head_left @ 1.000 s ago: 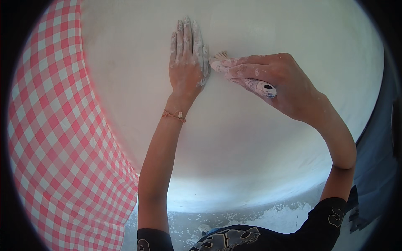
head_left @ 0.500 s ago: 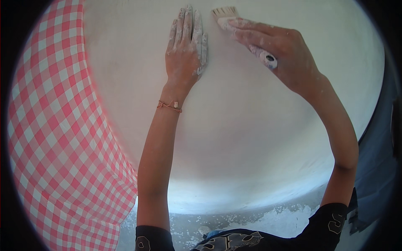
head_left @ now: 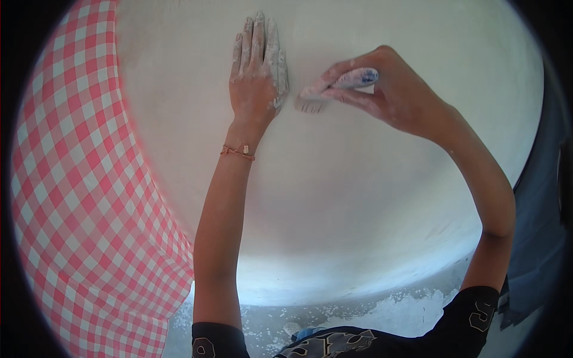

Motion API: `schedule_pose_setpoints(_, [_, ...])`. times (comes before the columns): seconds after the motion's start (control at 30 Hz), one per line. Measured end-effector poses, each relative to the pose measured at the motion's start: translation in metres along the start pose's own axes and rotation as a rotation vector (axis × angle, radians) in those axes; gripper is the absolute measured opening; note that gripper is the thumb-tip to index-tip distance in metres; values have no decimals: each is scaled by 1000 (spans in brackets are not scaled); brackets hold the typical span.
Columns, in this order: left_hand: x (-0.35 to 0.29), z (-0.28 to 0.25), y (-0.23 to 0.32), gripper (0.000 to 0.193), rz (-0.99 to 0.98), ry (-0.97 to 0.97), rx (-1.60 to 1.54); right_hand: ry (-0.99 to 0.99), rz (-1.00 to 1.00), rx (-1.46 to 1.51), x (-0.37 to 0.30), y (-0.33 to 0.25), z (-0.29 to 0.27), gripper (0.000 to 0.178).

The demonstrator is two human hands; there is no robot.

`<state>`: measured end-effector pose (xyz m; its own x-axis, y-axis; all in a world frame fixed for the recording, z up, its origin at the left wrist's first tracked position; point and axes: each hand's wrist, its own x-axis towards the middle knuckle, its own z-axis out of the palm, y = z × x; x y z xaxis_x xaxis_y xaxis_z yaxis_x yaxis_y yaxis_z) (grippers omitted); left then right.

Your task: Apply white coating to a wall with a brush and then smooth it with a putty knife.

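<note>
My left hand (head_left: 256, 77) lies flat on a broad, pale off-white surface (head_left: 334, 197), its fingers stretched out toward the far side and coated with white residue. Just to its right, my right hand (head_left: 382, 89) grips a paintbrush (head_left: 355, 77) by its whitened handle, which shows a blue patch near the end. The brush's pale bristles (head_left: 310, 106) point toward me and touch the surface, slightly blurred. White smears mark the right fingers too. A thin braided bracelet (head_left: 239, 153) circles my left wrist.
Pink and white checked cloth (head_left: 89, 179) covers the left side, along the surface's edge. Below the near edge, the grey floor (head_left: 388, 310) is spattered with white. Dark blue-grey fabric (head_left: 540, 232) hangs at the right.
My right hand has turned the brush round and drawn it nearer to me; its bristles pointed away before. My left hand stays flat, shifted only slightly in the picture.
</note>
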<state>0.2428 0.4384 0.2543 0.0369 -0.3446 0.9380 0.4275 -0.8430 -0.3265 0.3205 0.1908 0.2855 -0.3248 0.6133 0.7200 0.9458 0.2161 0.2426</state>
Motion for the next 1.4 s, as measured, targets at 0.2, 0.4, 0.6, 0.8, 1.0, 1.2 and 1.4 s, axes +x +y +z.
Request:
schedule_pose_setpoints(0.2, [-3,1,0,56,7,19,39,164,-165,-414,28,-17,-36,26])
schedule_pose_setpoints(0.4, [-11,-3,-1,48,-6,32,-32,305,-455,-598,15,8,3,20])
schedule_pose_setpoints(0.6, [-19,-14,-9,51,-1,24,-67,-127,-197,-365,-20,-35,21,20])
schedule_pose_setpoints(0.8, [-18,-18,-20,52,11,-3,-50,-247,146,293,-7,-33,14,13])
schedule_pose_setpoints(1.0, [-16,-16,-24,57,-12,-28,27,137,-39,73,34,-10,-3,15])
schedule_pose_setpoints(1.2, [25,-3,-29,52,18,45,31,192,-353,-72,67,-37,-42,12])
schedule_pose_setpoints(1.4, [44,0,-37,52,106,109,23,207,-183,-546,76,-21,-43,20])
